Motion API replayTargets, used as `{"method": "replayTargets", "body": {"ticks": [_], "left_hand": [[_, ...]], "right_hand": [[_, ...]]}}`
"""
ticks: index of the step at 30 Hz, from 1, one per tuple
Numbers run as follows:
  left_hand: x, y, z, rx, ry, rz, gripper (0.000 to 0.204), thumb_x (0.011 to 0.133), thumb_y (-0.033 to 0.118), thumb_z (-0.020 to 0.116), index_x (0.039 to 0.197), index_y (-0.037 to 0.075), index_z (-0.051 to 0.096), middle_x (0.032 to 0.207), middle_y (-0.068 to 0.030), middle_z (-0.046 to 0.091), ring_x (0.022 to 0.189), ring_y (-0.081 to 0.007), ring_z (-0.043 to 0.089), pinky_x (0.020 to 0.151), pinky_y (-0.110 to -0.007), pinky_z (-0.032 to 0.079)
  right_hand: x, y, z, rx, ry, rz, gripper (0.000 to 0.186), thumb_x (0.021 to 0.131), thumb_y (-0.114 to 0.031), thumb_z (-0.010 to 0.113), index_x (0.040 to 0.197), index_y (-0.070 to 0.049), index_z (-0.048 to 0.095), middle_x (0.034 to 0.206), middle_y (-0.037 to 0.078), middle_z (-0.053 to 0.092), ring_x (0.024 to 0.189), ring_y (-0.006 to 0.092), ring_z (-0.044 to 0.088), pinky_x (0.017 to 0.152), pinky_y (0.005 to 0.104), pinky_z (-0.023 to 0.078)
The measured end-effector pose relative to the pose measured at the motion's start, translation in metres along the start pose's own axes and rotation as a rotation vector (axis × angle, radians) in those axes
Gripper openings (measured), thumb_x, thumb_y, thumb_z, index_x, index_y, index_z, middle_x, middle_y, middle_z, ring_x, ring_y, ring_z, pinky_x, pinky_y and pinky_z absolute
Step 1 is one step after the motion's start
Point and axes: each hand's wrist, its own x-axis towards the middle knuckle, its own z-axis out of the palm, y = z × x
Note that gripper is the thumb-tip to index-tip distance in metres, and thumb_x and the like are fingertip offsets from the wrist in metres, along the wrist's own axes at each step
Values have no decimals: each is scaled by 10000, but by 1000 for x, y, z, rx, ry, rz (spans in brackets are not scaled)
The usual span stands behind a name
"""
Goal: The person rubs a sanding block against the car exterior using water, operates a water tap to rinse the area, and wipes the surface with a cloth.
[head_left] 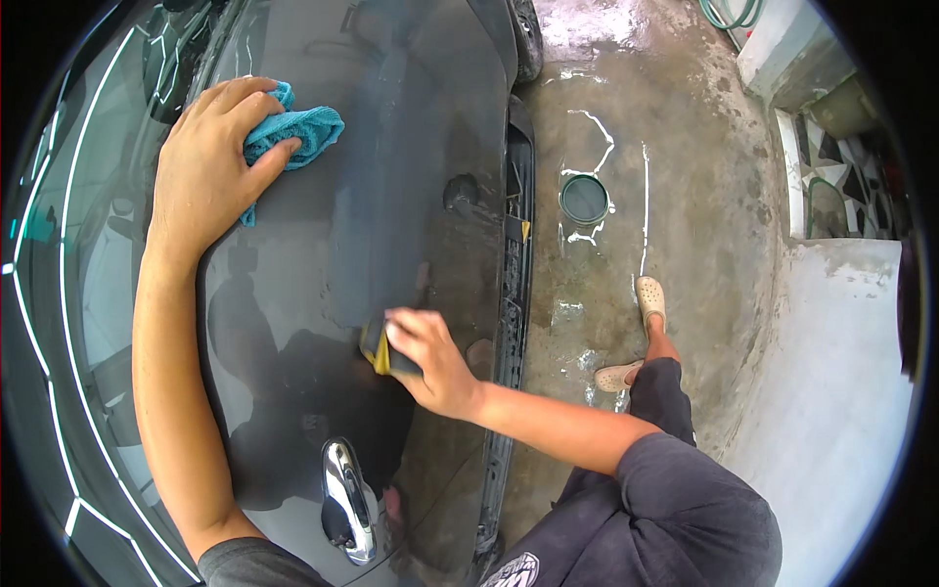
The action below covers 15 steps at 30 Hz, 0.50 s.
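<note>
A crumpled turquoise cloth (303,135) is bunched under the fingers of my left hand (217,147), which rests high on the dark grey car door (293,264). Lower down, my right hand (430,364) grips a small black and yellow applicator pad (381,352) and presses it against the door panel. My right fingers wrap over the pad and hide part of it. Below the pad sits the chrome door handle (348,501). A duller, hazy band runs down the panel above my right hand.
On the wet concrete floor (704,196) stands a round dark green bucket (585,200). My feet in beige clogs (650,301) are beside the car's sill (514,293). A white wall (841,333) borders the right, with a coiled green hose (734,12) at the top.
</note>
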Motion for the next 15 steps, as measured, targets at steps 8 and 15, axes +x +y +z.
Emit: {"method": "replayTargets", "body": {"ticks": [8, 15], "left_hand": [[23, 7, -5, -35, 24, 22, 266, 818, 194, 785, 1035, 70, 697, 1311, -53, 687, 1317, -299, 583, 1066, -434, 477], [-4, 0, -6, -9, -66, -18, 270, 786, 165, 789, 1013, 57, 688, 1303, -68, 685, 1331, -315, 576, 1106, -461, 457]], "right_hand": [[283, 148, -92, -37, 400, 57, 403, 967, -154, 643, 1315, 7, 518, 1313, 227, 610, 1232, 407, 560, 1073, 484, 433], [129, 51, -13, 87, 193, 219, 580, 926, -47, 680, 1456, -57, 447, 1431, 206, 516, 1292, 424, 509, 1103, 503, 383]]}}
